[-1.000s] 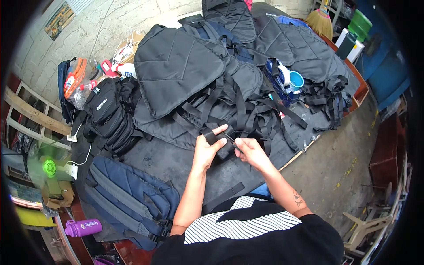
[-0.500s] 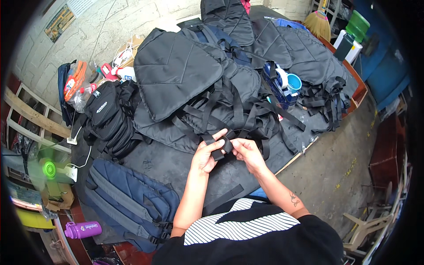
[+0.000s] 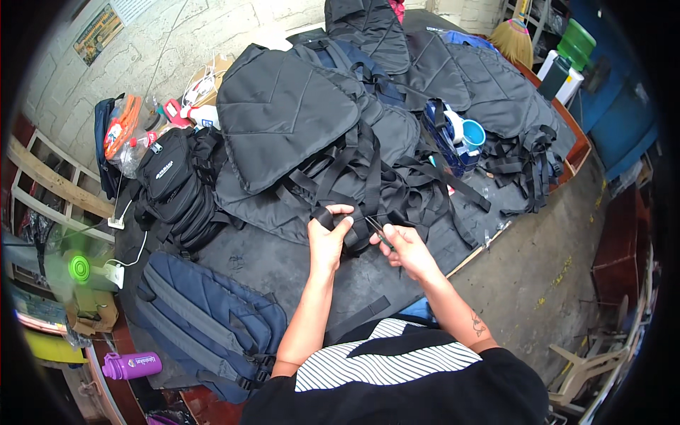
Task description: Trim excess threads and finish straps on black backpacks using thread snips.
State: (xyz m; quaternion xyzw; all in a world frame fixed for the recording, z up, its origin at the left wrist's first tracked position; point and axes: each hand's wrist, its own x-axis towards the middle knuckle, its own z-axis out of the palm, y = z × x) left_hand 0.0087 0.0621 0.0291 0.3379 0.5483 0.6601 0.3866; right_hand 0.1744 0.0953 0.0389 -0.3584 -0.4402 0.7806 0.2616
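Observation:
In the middle of the view, my left hand [image 3: 329, 235] pinches a black webbing strap [image 3: 352, 237], part of it looped past the fingers. My right hand [image 3: 406, 249] is closed on small thread snips [image 3: 375, 227], their thin metal blades pointing up and left toward the strap. Much of the snips' handle is hidden in the palm. Just beyond both hands lies a tangle of black straps [image 3: 382, 180], attached to padded black back panels [image 3: 287, 113] heaped on the table.
A blue-grey backpack [image 3: 205, 319] lies at the near left, with a black backpack [image 3: 173, 184] beyond it. A purple bottle [image 3: 132, 365] stands by the table's left edge. A blue basket [image 3: 453, 142] with a tape roll sits right of the heap. A green fan [image 3: 79, 269] is at left.
The blades of the snips now show in my right hand, which has drawn slightly right, away from my left. My left hand keeps its hold on the strap, fingers shifted a little.

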